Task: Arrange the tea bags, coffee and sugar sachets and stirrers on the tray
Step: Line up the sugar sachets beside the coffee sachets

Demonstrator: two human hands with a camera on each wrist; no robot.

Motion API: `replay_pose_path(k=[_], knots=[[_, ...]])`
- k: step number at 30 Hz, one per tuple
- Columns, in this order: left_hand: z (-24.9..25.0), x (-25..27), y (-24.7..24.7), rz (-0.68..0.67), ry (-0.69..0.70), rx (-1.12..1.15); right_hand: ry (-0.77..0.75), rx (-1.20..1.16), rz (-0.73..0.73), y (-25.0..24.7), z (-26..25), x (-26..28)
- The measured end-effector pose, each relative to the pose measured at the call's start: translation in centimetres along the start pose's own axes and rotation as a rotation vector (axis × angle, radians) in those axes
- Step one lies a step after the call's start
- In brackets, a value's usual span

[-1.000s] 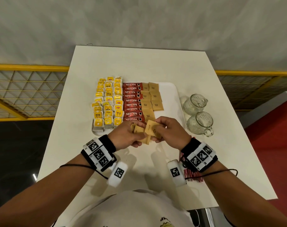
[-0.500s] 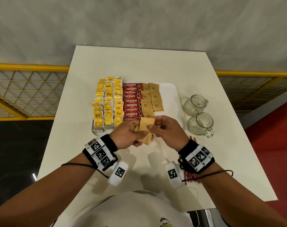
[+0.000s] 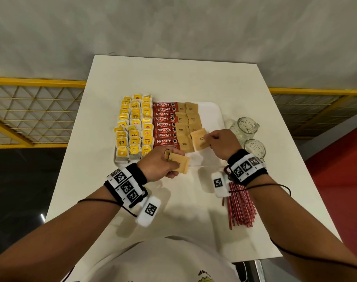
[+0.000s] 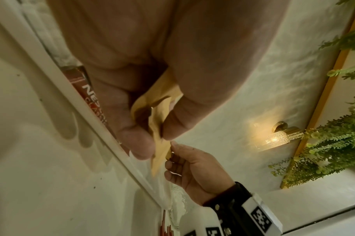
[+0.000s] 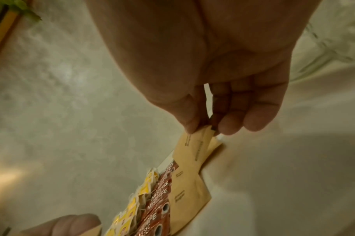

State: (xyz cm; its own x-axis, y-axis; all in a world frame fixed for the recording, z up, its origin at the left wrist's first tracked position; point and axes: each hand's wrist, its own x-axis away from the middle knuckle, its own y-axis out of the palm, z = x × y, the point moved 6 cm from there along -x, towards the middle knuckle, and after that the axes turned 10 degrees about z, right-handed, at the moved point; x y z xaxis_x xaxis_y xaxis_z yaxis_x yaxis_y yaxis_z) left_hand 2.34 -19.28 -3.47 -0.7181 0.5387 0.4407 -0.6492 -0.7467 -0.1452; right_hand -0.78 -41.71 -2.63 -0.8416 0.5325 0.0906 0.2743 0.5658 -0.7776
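A white tray [image 3: 215,112] holds yellow tea bags [image 3: 134,129] on its left, red Nescafe coffee sachets [image 3: 165,125] in the middle and two columns of brown sugar sachets [image 3: 186,123] on their right. My right hand [image 3: 212,140] pinches one brown sugar sachet [image 3: 200,139] by its corner, low over the near end of the right sugar column [image 5: 195,148]. My left hand [image 3: 169,159] grips a small stack of brown sugar sachets [image 3: 180,164] at the tray's near edge [image 4: 160,127]. Red stirrers [image 3: 239,208] lie on the table under my right wrist.
Two glass mugs [image 3: 245,127] [image 3: 255,148] stand right of the tray on the white table [image 3: 173,78]. A yellow mesh railing [image 3: 31,110] runs behind the table. A wall lamp [image 4: 273,138] and green plants [image 4: 330,143] show in the left wrist view.
My right hand has pulled one sugar sachet off the stack and carried it right and forward onto the tray. The left hand has stayed near the tray's front edge with the stack.
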Motion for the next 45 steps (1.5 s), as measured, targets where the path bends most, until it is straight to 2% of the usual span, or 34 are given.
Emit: replay_pose_path(k=[10, 22, 29, 32, 35, 45], knots=[[-0.3, -0.2, -0.3, 0.015, -0.029, 0.006, 0.1, 0.044, -0.02, 1.9, 0.9, -0.7], [-0.1, 0.1, -0.8, 0.02, -0.018, 0.03, 0.124, 0.1, -0.01, 1.8, 0.7, -0.6], [-0.1, 0.3, -1.5, 0.076, -0.007, 0.083, 0.018, 0.002, -0.026, 1.9, -0.6, 0.9], [0.0, 0.3, -1.6, 0.088, -0.004, 0.104, 0.002, 0.067, -0.047, 2.4, -0.4, 1.4], [-0.1, 0.4, -1.5, 0.087, -0.005, 0.106, 0.069, 0.163, -0.079, 2.5, 0.5, 1.2], [0.0, 0.1, -1.5, 0.074, -0.001, 0.104, 0.115, 0.226, -0.075, 2.6, 0.7, 0.2]])
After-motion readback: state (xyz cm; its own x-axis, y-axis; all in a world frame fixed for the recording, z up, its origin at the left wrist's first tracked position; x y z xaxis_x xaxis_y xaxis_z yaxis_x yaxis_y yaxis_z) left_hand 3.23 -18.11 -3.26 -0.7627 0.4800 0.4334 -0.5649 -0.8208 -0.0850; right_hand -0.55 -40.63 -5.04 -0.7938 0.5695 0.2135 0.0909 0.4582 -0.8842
